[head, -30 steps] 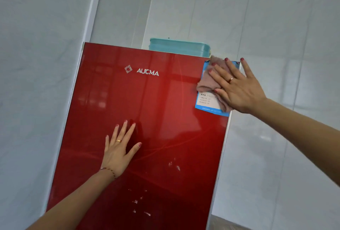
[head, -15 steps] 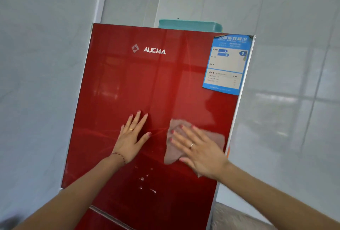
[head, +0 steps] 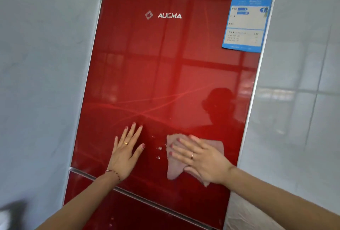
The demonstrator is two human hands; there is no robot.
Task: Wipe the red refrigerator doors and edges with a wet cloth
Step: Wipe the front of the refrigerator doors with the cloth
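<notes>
Red gloss covers the upper fridge door (head: 165, 75), which fills the middle of the view and leans a little to the right. Its silver AUCMA logo (head: 169, 15) sits near the top, and a blue label (head: 246, 21) is stuck in the top right corner. Pale tiled wall (head: 303, 64) shows on both sides.

The right hand (head: 200, 159) lies flat on a pinkish cloth (head: 173, 171), pressing it against the lower right part of the door. Its fingers (head: 181, 148) are straight and slightly spread, pointing up and left, not curled round the fabric. The cloth spreads out past the hand on the left, at the top right and below the wrist.

The left hand (head: 125, 154) rests palm-down on the bare door just left of the cloth, apart from it, fingers wide and pointing up. Each hand wears a ring, and a thin beaded bracelet (head: 115, 172) circles the left wrist.

Between the hands a few small pale specks (head: 159, 151) mark the glass. A silver seam (head: 147, 202) runs under both wrists, with the lower door (head: 128, 215) beneath it
</notes>
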